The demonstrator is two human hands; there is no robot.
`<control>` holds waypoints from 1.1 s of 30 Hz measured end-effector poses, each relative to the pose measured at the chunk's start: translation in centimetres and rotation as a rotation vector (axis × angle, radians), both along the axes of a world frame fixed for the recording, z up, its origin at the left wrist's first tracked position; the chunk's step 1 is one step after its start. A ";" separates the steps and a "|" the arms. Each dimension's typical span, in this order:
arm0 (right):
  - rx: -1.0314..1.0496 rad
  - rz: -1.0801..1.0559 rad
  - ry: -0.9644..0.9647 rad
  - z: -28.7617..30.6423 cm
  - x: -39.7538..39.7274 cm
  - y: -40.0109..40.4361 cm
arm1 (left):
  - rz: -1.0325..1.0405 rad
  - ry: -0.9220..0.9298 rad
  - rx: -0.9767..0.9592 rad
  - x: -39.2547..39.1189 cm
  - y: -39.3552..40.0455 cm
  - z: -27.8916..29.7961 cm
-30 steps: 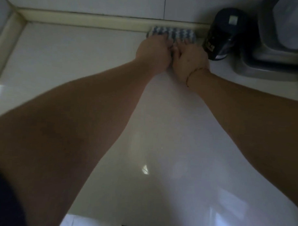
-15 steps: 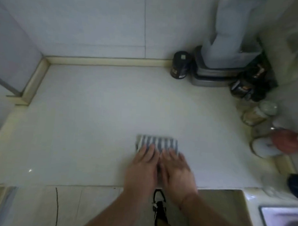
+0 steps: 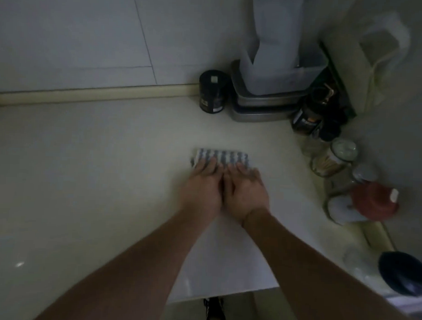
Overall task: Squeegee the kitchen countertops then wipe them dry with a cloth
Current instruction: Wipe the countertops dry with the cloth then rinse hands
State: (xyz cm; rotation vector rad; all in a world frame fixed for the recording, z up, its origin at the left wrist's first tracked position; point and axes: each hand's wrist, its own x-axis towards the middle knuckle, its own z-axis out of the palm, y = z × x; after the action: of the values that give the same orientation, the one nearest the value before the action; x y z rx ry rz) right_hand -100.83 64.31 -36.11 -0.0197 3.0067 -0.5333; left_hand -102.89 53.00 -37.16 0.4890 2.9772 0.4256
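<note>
Striped cloth (image 3: 221, 158) flat on countertop (image 3: 85, 179); left hand (image 3: 201, 188), right hand (image 3: 246, 192) side by side, straight fingers (image 3: 211, 165) pressing near edge.

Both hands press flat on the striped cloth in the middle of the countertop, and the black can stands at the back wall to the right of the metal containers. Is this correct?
Not quite. In the head view the black can stands to the left of the metal containers, not to the right. The rest holds: the left hand and the right hand press flat on the striped cloth in the middle of the countertop.
</note>
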 end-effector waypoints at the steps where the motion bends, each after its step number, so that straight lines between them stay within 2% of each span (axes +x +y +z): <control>1: 0.012 -0.022 -0.027 -0.3 -2.3 1.3 | -0.021 -0.016 -0.015 -2.3 1.4 0.0; 6: 0.104 -0.132 -0.050 -2.1 -9.6 6.2 | -0.009 0.011 -0.011 -9.5 6.6 -0.6; 10: 0.030 -0.155 -0.001 -1.6 -9.8 7.7 | 0.016 0.043 0.004 -9.4 8.3 -1.2; 14: 0.040 -0.309 -0.027 -0.9 -7.6 9.4 | -0.043 0.016 0.062 -8.0 10.8 -1.5; 17: 0.055 -0.390 -0.035 -0.3 -4.7 10.6 | -0.124 -0.028 0.079 -5.8 12.7 -1.4; 20: 0.054 -0.386 -0.033 -0.5 -0.7 10.2 | -0.220 -0.007 0.035 -2.9 12.5 -1.4; 27: -0.034 -0.471 0.004 0.0 12.5 8.0 | -0.394 -0.014 0.038 8.2 10.7 -0.8; 30: -0.026 -0.451 0.115 -0.3 18.3 7.0 | -0.420 -0.030 -0.001 13.4 9.8 -0.5; 33: 0.028 -0.392 0.090 -0.4 22.1 7.4 | -0.493 -0.014 -0.042 16.6 9.0 -1.2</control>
State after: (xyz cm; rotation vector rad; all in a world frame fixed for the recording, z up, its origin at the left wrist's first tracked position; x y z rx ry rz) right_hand -78.75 71.69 -36.54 0.5723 3.1143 -0.5321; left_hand -86.28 62.01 -38.33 1.1639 2.7050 0.3107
